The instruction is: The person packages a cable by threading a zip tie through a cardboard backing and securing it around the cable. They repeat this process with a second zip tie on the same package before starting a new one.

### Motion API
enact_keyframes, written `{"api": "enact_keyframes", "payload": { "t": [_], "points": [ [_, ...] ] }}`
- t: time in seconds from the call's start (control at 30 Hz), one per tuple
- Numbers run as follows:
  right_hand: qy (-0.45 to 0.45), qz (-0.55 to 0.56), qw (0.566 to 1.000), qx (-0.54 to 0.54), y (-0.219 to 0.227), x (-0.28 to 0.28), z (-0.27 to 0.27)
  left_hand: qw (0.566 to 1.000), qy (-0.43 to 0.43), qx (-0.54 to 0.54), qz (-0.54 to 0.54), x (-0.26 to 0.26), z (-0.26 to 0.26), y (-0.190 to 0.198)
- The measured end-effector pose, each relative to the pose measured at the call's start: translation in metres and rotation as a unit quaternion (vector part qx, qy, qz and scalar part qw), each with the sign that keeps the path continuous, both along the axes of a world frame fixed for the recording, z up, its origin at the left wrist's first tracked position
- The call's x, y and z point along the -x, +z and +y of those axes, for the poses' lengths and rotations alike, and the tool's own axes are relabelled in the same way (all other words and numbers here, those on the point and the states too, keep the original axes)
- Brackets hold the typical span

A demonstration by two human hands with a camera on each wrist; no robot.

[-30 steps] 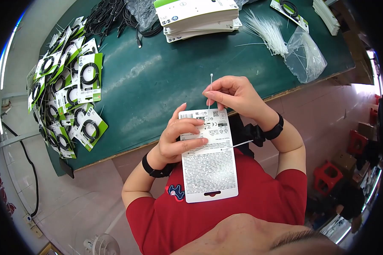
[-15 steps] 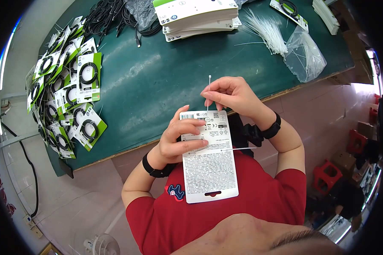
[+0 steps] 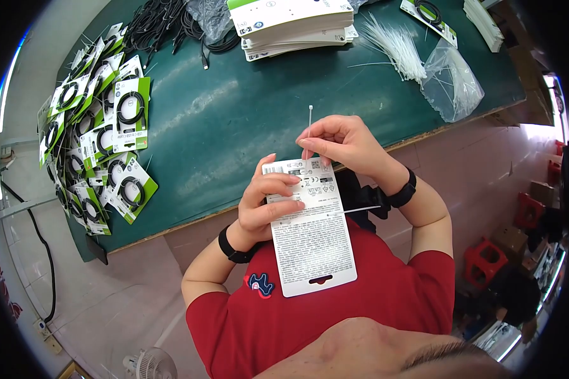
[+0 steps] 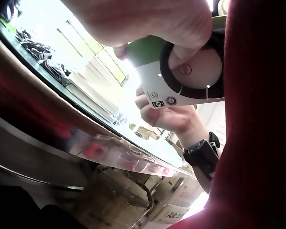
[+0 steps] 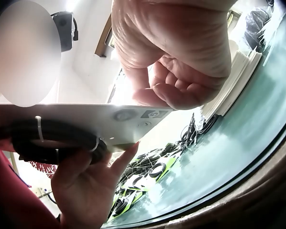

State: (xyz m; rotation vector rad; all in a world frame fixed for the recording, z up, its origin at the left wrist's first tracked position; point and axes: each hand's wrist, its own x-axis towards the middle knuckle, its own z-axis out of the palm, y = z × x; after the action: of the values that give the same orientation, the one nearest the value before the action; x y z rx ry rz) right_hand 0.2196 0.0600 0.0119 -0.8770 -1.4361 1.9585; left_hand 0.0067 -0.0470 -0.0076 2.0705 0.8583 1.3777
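My left hand (image 3: 265, 197) holds a white printed packaging card (image 3: 316, 252) in front of the red shirt, fingers spread over its back and thumb beneath. On the card's other face, in the left wrist view, a coiled black cable (image 4: 168, 78) lies against it, with short white tie loops across the coil. At the card's far edge my right hand (image 3: 344, 144) pinches a thin white cable tie (image 3: 310, 115), whose head points up. A second white tie (image 3: 363, 208) sticks out from the card's right side.
On the green table (image 3: 196, 139), a heap of carded cables (image 3: 95, 132) lies left. Loose black cables (image 3: 155, 31) and a card stack (image 3: 297, 38) are at the back. White cable ties (image 3: 398, 50) and a clear plastic bag (image 3: 455, 85) lie right.
The card has shifted slightly up and turned a little, its bottom edge now higher. The right hand still pinches the upper tie, and the side tie's angle has changed.
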Motion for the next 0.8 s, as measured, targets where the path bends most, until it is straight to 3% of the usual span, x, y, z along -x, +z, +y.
{"api": "enact_keyframes", "payload": {
  "t": [0.53, 0.7, 0.8],
  "points": [
    [0.034, -0.037, 0.999, 0.014, 0.0, 0.003, -0.002, 1.0, -0.025, -0.014, 0.012, 0.001, 0.005, -0.003],
    [0.057, -0.005, 0.998, 0.006, -0.009, -0.001, 0.0, 0.996, -0.037, -0.024, 0.074, 0.006, 0.012, 0.0],
    [0.073, -0.018, 0.995, 0.061, -0.011, -0.001, 0.005, 0.996, -0.03, -0.029, 0.083, 0.007, 0.016, -0.001]
  ]
}}
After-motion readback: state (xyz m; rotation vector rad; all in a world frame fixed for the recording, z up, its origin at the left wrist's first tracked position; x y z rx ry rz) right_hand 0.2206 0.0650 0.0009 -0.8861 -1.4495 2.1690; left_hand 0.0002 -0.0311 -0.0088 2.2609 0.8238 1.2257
